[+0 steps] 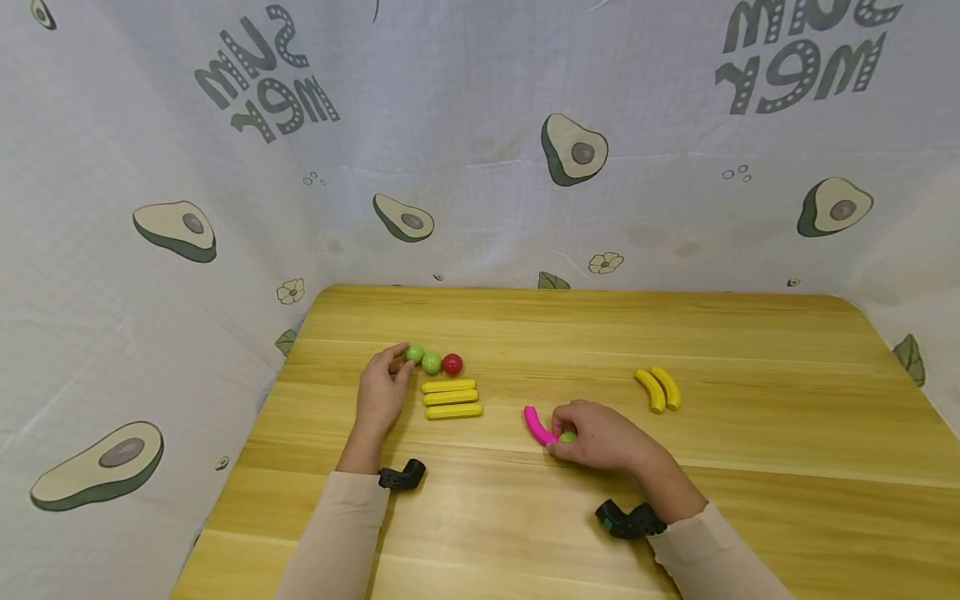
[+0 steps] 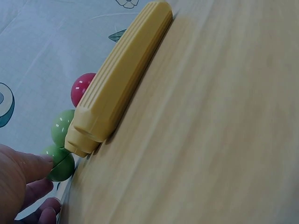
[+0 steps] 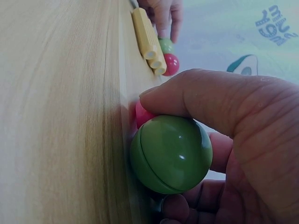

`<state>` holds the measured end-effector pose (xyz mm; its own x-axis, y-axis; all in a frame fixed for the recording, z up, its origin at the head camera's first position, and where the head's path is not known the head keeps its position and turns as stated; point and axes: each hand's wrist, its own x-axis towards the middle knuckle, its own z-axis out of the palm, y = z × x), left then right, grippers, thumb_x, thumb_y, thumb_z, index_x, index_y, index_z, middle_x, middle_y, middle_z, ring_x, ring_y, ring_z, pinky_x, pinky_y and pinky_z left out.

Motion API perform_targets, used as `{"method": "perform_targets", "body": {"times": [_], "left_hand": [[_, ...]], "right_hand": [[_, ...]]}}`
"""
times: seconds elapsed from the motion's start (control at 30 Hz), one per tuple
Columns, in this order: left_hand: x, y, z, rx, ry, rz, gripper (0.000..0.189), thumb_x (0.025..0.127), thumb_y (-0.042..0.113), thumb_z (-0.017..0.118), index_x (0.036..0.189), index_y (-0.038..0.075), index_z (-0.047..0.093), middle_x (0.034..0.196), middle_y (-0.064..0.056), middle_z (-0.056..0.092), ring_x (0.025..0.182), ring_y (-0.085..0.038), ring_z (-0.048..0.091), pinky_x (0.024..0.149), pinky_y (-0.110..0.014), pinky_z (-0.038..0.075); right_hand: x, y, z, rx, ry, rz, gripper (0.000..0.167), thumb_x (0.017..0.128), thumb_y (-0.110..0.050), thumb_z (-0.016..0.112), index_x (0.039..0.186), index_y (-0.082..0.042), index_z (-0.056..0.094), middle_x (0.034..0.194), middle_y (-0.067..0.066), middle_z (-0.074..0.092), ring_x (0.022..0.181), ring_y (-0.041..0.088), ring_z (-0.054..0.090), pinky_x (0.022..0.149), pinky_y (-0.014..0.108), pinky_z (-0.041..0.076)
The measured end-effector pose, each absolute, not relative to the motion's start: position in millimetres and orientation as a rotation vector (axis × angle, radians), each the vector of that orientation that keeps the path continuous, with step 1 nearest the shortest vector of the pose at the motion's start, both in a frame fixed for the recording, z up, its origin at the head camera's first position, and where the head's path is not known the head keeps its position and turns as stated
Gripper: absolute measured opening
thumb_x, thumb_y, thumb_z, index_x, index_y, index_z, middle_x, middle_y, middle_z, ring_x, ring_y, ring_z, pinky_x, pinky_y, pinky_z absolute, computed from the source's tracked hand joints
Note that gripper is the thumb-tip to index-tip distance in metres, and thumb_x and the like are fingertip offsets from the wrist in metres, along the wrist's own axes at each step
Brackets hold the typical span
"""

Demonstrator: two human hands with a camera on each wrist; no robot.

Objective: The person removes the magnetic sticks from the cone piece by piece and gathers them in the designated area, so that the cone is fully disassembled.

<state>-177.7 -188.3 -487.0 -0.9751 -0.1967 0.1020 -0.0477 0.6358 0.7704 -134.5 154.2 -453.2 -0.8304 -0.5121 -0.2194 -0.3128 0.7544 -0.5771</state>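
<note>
In the head view my left hand (image 1: pixel 384 390) pinches the leftmost green ball (image 1: pixel 415 355) between thumb and fingertips. A second green ball (image 1: pixel 431 362) and a red ball (image 1: pixel 452 364) continue the row to its right. Just below lie three yellow ridged sticks (image 1: pixel 451 398), side by side. My right hand (image 1: pixel 600 436) has its thumb tip at the lower end of a pink curved piece (image 1: pixel 536 423), gripping it there. Another green ball (image 3: pixel 172 154) sits within the curl of that hand, close over the tabletop; the far fingertips are hidden behind it.
Two yellow banana-shaped pieces (image 1: pixel 658 390) lie right of my right hand. The wooden table (image 1: pixel 750 333) meets a hanging white cloth (image 1: pixel 480 167) with avocado prints along its back and left. A black camera band (image 1: pixel 402 475) sits on each wrist.
</note>
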Motion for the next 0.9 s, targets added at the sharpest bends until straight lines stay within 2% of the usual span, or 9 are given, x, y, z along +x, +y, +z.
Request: {"method": "perform_targets", "body": {"times": [0.4,0.63,0.77,0.9], "left_hand": [[-178,-188,-486,0.217,-2.660,-1.261,0.038,0.103,0.018,0.061,0.141,0.012,0.061,0.137,-0.015,0.061,0.105,-0.030,0.063,0.087,-0.044,0.055],[-174,-184,-473,0.203,-2.571,-1.255,0.037,0.104,0.021,0.059,0.139,0.010,0.061,0.138,-0.019,0.051,0.105,-0.031,0.059,0.083,-0.043,0.053],[-169,-176,-457,0.138,-2.517,-1.233,0.033,0.102,0.020,0.061,0.133,0.007,0.065,0.130,-0.017,0.055,0.105,-0.032,0.056,0.079,-0.039,0.050],[-160,-162,-441,0.017,-2.498,-1.231,0.027,0.101,0.019,0.064,0.124,0.006,0.069,0.118,-0.014,0.060,0.099,-0.033,0.056,0.076,-0.035,0.048]], "right_hand": [[-135,154,-456,-0.638,2.602,-0.760,0.024,0.087,-0.035,0.079,0.083,-0.020,0.060,0.077,-0.005,0.050,0.073,0.012,0.045,0.065,0.027,0.035],[-134,153,-456,-0.593,2.619,-0.839,0.030,0.098,-0.043,0.067,0.084,-0.018,0.060,0.069,-0.006,0.052,0.062,0.009,0.045,0.057,0.024,0.037],[-135,152,-455,-0.508,2.625,-0.859,0.025,0.102,-0.038,0.061,0.096,-0.014,0.062,0.070,-0.004,0.055,0.060,0.010,0.046,0.056,0.025,0.038],[-138,151,-454,-0.415,2.624,-0.864,0.027,0.104,-0.030,0.058,0.121,-0.009,0.058,0.071,-0.002,0.056,0.058,0.012,0.047,0.055,0.026,0.038]]}}
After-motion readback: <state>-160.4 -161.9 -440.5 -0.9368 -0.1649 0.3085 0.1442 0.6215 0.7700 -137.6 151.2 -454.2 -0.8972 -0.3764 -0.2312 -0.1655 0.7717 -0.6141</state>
